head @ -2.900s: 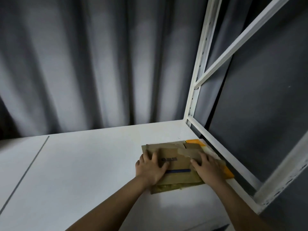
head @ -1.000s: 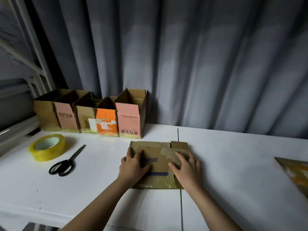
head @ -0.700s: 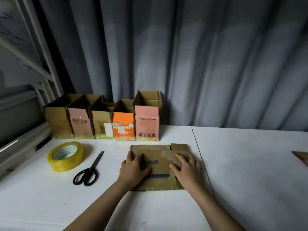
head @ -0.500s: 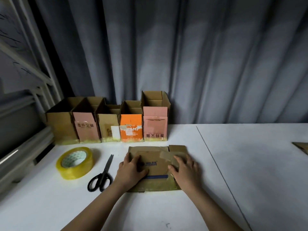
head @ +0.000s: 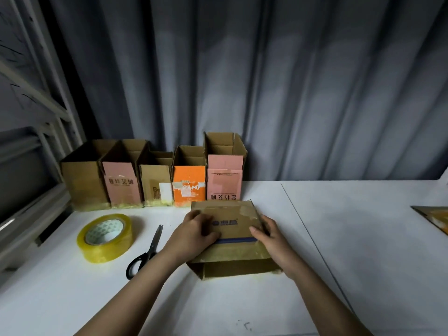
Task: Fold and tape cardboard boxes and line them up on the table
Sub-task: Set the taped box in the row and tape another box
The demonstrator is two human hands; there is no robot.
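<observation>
A brown cardboard box with a blue stripe and old tape sits in front of me on the white table, partly opened so its near side gapes. My left hand grips its left side with the fingers on the top panel. My right hand grips its right edge. Several folded open-topped boxes stand in a row against the curtain, just behind it. A roll of yellowish clear tape and black scissors lie to the left.
A flattened piece of cardboard lies at the table's right edge. A white metal shelf frame stands at the left. A grey curtain hangs behind the table. A seam runs across the tabletop to the right of the box.
I carried the flat box from the stack at the right to the middle of the table. It lay flat under both palms; now its top panel is raised and the box is opening.
</observation>
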